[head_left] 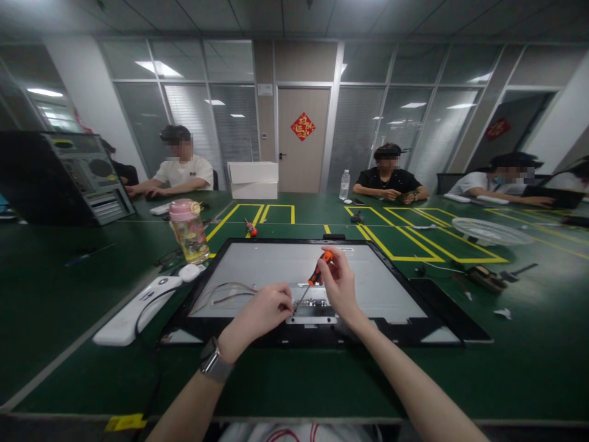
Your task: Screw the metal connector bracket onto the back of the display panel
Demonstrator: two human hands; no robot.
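Note:
A flat display panel (271, 264) with a black frame lies back side up on the green table. My right hand (339, 283) grips the orange and black handle of a screwdriver (315, 274). Its thin shaft slants down to the left, onto a metal bracket (313, 320) at the panel's near edge. Beside the screwdriver's tip, my left hand (271, 305) has its fingers pinched together at the bracket's left end; whatever they hold is hidden. Thin cables (225, 291) run over the panel left of that hand.
Left of the panel are a white power bank-like box (138, 310) with a cord and a pink-lidded bottle (188, 230). A small red-handled tool (251, 229) lies beyond. At right sit a dark flat slab (453, 310) and a brown tool (485, 277). Several people sit across the table.

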